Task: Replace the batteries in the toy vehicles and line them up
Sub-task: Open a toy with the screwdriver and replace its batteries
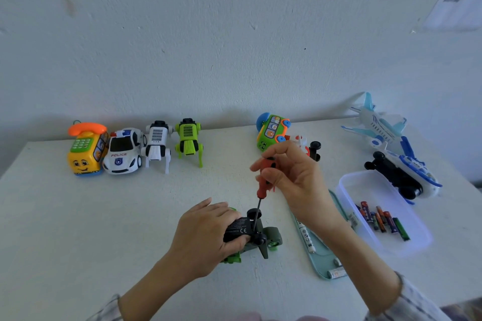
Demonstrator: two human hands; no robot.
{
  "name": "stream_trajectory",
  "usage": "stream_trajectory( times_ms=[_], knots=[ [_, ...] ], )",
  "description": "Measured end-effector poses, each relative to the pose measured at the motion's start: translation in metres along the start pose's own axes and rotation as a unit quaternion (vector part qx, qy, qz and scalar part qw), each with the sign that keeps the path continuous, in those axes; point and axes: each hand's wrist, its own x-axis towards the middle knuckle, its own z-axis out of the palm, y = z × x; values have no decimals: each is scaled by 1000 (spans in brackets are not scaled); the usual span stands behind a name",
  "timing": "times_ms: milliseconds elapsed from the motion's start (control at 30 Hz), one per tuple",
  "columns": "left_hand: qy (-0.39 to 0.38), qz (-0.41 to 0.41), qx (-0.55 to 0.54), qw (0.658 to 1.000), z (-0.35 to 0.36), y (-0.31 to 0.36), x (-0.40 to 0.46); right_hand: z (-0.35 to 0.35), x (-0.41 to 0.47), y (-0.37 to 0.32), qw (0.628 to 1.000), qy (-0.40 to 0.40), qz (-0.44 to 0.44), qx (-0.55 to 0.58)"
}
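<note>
An upturned grey-green toy vehicle [271, 238] with a black underside lies near the table's front. My left hand [206, 237] grips it from the left. My right hand [292, 174] holds a red-handled screwdriver [264, 180] upright, its tip down on the black underside. A row stands at the back left: a yellow phone car [86, 150], a white police car [122, 152], a white robot dog [157, 144] and a green robot dog [189, 139]. A clear tub [349, 182] at the right holds several batteries [382, 219].
A green bus toy [271, 131] and a red-and-white toy [309, 147] sit behind my right hand. A white-blue plane [377, 125] and an overturned blue-white vehicle [407, 177] lie at the far right. A pale green tray [317, 255] holds a marker [306, 237] and batteries.
</note>
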Motion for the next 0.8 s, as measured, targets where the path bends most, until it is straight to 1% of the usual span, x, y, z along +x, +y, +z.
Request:
stream_trajectory(
  times_ms=[100, 200, 333, 433, 500, 600, 633, 700, 800],
  knots=[
    [-3, -1, 1, 1000, 0, 0, 0, 4, -1, 3, 1000, 21, 1, 16],
    [-3, -1, 2, 1000, 0, 0, 0, 6, 0, 5, 999, 44, -12, -9],
    [1, 1, 0, 1000, 1, 0, -1, 8, 3, 2, 999, -6, -27, 21],
    [-1, 0, -3, 1000, 0, 0, 0, 10, 3, 2, 999, -7, -10, 43],
    [1, -1, -5, 1000, 0, 0, 0, 14, 0, 6, 999, 23, -6, 47],
    [0, -2, -6, 1000, 0, 0, -1, 17, -2, 8, 996, 91, -26, 7],
    [0, -3, -6, 1000, 1, 0, -1, 17, -2, 7, 994, 100, -28, 20],
    [1, -1, -6, 1000, 1, 0, -2, 12, -1, 6, 995, 91, -24, 43],
    [3, 0, -7, 1000, 2, 0, -1, 5, -4, 8, 997, 65, -10, 28]
  ],
)
